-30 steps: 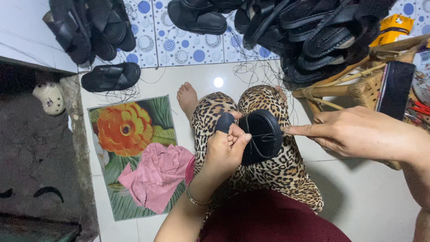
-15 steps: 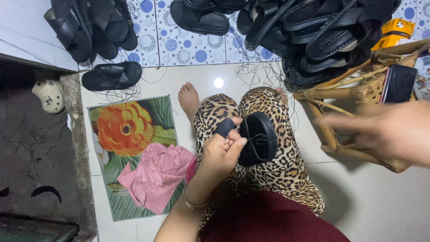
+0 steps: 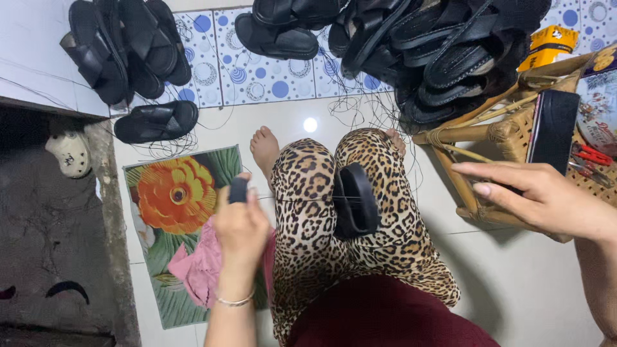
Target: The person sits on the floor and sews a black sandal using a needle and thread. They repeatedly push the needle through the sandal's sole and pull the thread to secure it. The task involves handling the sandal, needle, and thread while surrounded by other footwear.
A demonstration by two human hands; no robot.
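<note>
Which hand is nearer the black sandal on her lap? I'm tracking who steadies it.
Left. The left hand is just beside the black sandal, pulling a taut thread from it; the right hand is farther, by the wicker stool.

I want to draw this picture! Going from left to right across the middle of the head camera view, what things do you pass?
Cream shoe → flower-printed mat → left hand gripping a small dark piece → black sandal resting on the leopard-print legs → open right hand.
</note>
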